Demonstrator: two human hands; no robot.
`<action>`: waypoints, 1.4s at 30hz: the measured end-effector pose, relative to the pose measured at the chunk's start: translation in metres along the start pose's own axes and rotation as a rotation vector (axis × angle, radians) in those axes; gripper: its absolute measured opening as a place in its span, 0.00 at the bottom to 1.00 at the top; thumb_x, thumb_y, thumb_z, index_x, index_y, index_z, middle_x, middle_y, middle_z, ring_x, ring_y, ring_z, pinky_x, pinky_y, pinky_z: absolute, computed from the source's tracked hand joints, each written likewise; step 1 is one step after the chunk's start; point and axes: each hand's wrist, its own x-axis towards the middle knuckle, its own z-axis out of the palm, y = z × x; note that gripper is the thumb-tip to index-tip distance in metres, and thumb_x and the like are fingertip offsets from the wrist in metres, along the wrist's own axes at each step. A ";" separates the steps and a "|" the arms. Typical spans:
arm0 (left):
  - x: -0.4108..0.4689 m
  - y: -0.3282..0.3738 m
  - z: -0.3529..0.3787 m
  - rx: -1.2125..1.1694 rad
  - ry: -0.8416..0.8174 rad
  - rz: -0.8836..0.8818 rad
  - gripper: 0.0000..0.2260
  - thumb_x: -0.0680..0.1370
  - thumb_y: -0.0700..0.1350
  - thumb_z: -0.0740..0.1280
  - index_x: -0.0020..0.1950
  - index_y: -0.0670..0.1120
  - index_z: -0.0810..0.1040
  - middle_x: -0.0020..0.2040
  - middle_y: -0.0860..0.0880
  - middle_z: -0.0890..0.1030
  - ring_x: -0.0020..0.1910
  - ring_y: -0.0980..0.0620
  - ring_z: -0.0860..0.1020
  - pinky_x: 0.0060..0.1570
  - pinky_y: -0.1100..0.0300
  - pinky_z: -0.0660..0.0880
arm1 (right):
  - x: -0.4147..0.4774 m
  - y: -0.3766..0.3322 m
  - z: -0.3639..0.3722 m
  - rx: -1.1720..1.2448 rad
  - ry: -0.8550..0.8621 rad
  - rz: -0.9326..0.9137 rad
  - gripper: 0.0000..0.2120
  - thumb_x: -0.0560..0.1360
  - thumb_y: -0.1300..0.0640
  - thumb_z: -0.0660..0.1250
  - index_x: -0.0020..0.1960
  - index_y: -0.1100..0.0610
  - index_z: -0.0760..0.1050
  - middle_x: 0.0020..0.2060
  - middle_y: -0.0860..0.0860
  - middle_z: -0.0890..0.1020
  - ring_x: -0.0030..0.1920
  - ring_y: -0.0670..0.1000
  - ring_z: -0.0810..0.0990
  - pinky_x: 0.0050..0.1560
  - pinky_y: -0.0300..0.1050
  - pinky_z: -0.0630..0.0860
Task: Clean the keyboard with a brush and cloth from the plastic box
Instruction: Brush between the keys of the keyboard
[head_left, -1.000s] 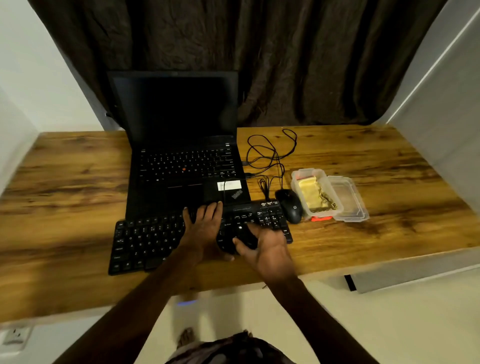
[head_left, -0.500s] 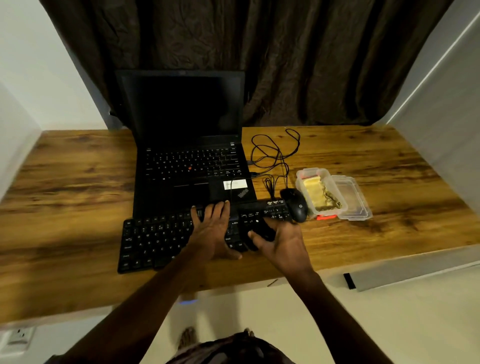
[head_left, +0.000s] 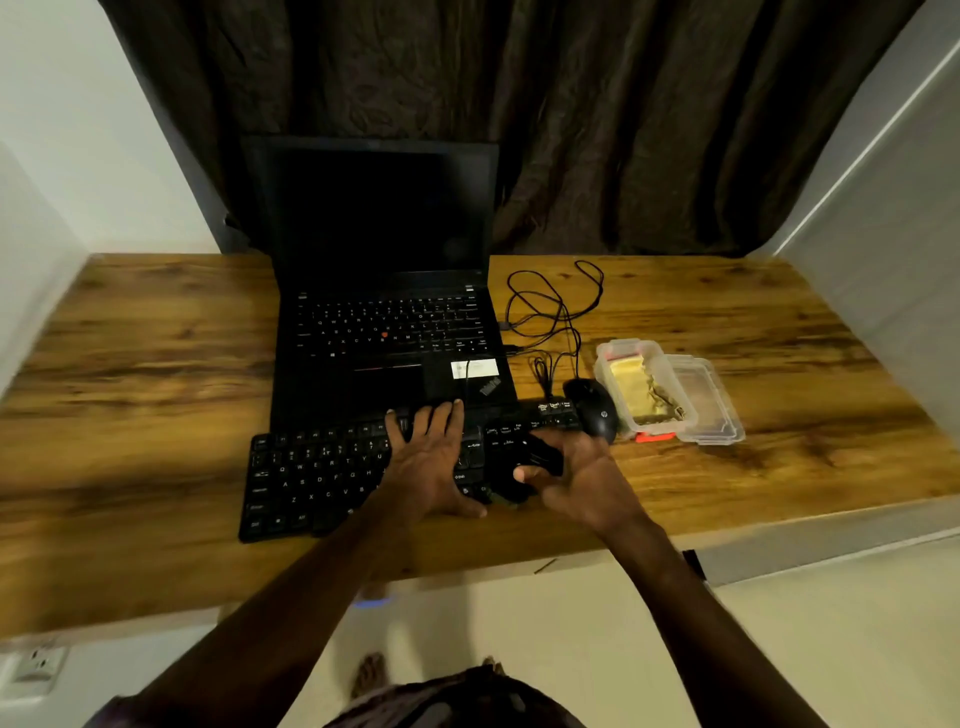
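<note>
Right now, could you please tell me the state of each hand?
Left hand: open, flat on the keyboard.
Right hand: grips a dark object.

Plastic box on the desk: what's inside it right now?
The plastic box is open and holds a folded yellow cloth with a crumpled olive-brown piece at its near end. What lies beneath them is covered; nothing else shows inside.

I see dim, warm light; my surface (head_left: 156, 364) bows at the frame's left and right edges from wide-angle distortion, everything is slightly soft, the top darkest.
</note>
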 end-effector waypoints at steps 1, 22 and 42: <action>0.000 0.000 0.000 -0.004 0.003 0.000 0.65 0.61 0.72 0.74 0.80 0.46 0.35 0.81 0.47 0.43 0.79 0.44 0.45 0.72 0.30 0.37 | 0.002 0.004 0.001 -0.015 0.004 0.011 0.22 0.76 0.54 0.74 0.68 0.54 0.76 0.56 0.44 0.77 0.59 0.40 0.69 0.57 0.35 0.67; -0.004 -0.001 0.001 -0.033 0.047 0.020 0.66 0.59 0.73 0.73 0.80 0.45 0.37 0.81 0.47 0.46 0.79 0.44 0.47 0.72 0.29 0.39 | 0.012 0.021 -0.007 -0.070 0.286 0.121 0.26 0.74 0.40 0.70 0.68 0.51 0.75 0.59 0.55 0.81 0.64 0.57 0.76 0.57 0.41 0.73; -0.002 0.001 -0.003 0.015 0.000 0.003 0.65 0.61 0.72 0.74 0.80 0.45 0.35 0.81 0.46 0.46 0.79 0.42 0.47 0.71 0.29 0.37 | 0.033 -0.019 0.003 -0.066 0.293 0.077 0.20 0.78 0.44 0.69 0.64 0.54 0.77 0.55 0.53 0.83 0.55 0.53 0.82 0.50 0.41 0.78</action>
